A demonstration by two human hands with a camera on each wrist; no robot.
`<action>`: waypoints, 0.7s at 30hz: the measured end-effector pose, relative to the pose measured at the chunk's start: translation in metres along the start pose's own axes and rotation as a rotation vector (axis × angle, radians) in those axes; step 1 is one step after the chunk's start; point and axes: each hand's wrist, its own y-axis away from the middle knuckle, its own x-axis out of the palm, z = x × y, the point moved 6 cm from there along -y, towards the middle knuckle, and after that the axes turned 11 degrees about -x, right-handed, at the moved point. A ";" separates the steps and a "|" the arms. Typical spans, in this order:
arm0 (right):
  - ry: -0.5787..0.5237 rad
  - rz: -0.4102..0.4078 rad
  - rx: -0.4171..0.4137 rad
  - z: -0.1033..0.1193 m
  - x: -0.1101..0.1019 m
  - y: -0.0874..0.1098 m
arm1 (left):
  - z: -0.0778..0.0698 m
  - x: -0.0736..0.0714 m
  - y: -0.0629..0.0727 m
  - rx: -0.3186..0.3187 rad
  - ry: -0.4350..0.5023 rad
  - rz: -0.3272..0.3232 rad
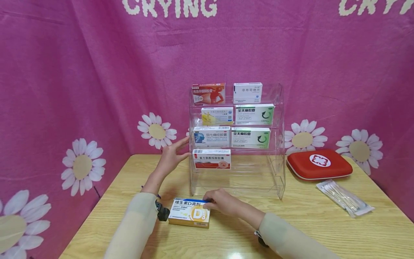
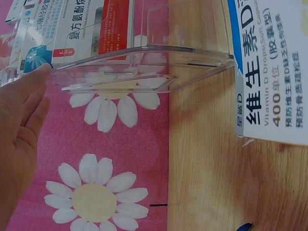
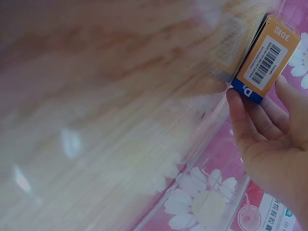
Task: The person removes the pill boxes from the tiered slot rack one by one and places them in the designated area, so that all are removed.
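A white, blue and orange vitamin D drops box [image 1: 185, 214] lies on the table in front of a clear display rack [image 1: 280, 176]. My right hand [image 1: 224, 202] pinches its right end; in the right wrist view, the thumb and fingers [image 3: 239, 115] are at the blue edge of the box's orange end. Straight fingers of my left hand [image 1: 170, 155] reach the rack's left side, beside the lower medicine boxes. In the left wrist view, that hand's fingertip [image 2: 44, 70] is right at the clear side panel, near a white-and-blue box [image 2: 41, 48].
Medicine boxes stand on the rack's tiers, among them a red-and-white one [image 1: 211, 159] and a green-and-white one [image 1: 250, 138]. To the right are a red zip case [image 1: 318, 172] and a bag of cotton swabs [image 1: 344, 198]. A pink flowered curtain [image 1: 97, 90] hangs behind.
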 end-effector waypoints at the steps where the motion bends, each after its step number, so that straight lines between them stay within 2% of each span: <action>1: -0.001 0.001 -0.002 0.000 0.000 0.000 | 0.000 0.000 0.000 -0.003 0.000 0.002; 7: 0.007 0.014 0.002 0.001 -0.001 -0.001 | 0.000 -0.001 -0.001 -0.029 -0.006 0.008; 12: 0.087 -0.010 -0.020 0.004 -0.006 0.001 | 0.001 0.001 0.000 -0.049 0.000 0.023; 17: 0.191 -0.129 -0.053 0.007 -0.022 0.007 | 0.002 0.001 0.001 -0.061 -0.002 0.023; 21: 0.300 -0.262 -0.105 0.008 -0.037 0.014 | 0.002 0.000 0.001 -0.058 -0.008 0.018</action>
